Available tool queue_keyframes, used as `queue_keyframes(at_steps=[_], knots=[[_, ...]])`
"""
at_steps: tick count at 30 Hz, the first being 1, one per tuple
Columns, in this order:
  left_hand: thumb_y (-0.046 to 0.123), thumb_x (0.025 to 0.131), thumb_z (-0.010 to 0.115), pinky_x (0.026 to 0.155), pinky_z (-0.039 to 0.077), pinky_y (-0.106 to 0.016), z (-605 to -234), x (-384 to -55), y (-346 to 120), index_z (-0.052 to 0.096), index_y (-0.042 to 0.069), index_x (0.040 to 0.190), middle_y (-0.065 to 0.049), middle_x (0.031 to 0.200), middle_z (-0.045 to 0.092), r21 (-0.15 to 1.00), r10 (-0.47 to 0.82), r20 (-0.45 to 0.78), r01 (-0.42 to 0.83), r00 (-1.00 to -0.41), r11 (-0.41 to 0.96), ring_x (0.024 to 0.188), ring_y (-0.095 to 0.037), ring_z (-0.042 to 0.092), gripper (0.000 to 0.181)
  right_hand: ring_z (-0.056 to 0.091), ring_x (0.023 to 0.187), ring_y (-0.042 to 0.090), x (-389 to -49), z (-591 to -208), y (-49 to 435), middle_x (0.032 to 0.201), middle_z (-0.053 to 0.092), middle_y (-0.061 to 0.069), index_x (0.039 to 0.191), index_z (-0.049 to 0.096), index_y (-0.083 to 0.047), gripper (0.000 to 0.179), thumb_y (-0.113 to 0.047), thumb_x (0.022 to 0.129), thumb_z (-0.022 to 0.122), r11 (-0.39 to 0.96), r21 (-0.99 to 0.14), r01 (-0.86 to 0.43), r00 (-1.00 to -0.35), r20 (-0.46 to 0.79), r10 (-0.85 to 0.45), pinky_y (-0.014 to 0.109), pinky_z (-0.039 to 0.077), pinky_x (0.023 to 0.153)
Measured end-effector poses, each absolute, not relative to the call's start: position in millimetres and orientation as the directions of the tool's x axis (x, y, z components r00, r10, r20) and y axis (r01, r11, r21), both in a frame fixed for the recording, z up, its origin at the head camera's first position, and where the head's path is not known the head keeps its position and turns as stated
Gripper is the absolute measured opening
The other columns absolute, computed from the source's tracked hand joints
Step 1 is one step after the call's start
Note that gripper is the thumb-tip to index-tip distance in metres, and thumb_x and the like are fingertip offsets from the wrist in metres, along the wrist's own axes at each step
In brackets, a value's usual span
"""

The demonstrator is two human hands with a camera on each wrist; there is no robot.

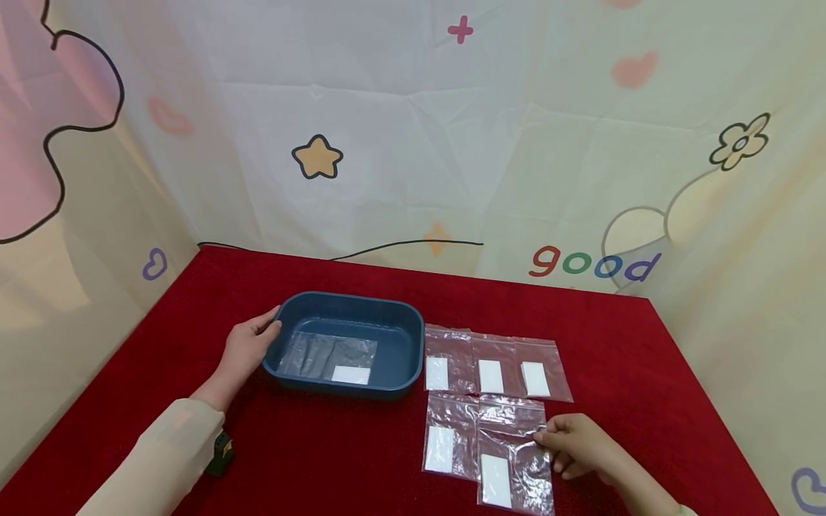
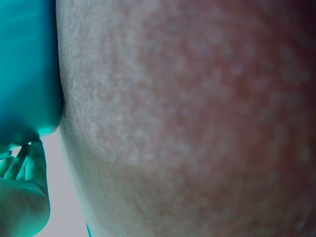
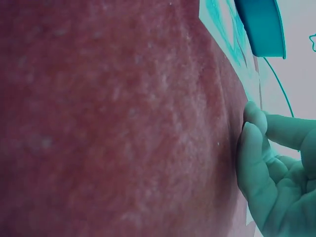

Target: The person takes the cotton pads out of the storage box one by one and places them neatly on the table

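A dark blue rectangular basin (image 1: 351, 299) stands on the red cloth. My left hand (image 1: 248, 345) holds its left end, thumb and fingers at the rim; the left wrist view catches the fingers (image 2: 34, 165) against the basin's wall. Inside the basin lies a clear zip bag (image 1: 316, 355) with a white card in it. To the right, my right hand (image 1: 581, 446) pinches the right edge of another clear zip bag (image 1: 525, 459), the nearest in the front row, between thumb and index finger. That bag lies on the cloth and holds a white card (image 1: 495, 480).
Beside the front bag is a zip bag (image 1: 445, 437) with a white card. Behind them, a row of 3 similar bags (image 1: 493, 358) runs right from the basin. A small dark object (image 1: 221, 455) shows by the left forearm. A printed curtain (image 1: 387, 179) hangs behind the red-covered table (image 1: 348, 459).
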State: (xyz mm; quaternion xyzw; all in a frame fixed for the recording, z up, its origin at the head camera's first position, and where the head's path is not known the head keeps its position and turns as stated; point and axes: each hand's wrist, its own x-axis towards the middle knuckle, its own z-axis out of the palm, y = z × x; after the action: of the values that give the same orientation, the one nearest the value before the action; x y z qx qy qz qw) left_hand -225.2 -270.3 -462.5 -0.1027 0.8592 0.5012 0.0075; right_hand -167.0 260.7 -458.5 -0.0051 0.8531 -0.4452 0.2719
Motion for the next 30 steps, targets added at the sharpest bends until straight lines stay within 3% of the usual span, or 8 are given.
queue_keyframes(at_steps=[30], knots=[[0.021,0.108,0.047,0.124,0.035,-0.054,-463.6,-227.4,-270.8,0.037,0.006,0.157,-0.020,0.162,0.038,0.857,-0.176,-0.114,-0.187,-0.978,0.480,0.153,-0.040,0.033,0.052,0.054,0.048,0.013,-177.4,-460.2,246.9,0.058,0.056,0.002,0.073,0.058,-0.006,0.028,-0.018,0.089,0.078,0.765,-0.620,0.174,-0.924,-0.372,-0.092,0.030,0.055,0.046]])
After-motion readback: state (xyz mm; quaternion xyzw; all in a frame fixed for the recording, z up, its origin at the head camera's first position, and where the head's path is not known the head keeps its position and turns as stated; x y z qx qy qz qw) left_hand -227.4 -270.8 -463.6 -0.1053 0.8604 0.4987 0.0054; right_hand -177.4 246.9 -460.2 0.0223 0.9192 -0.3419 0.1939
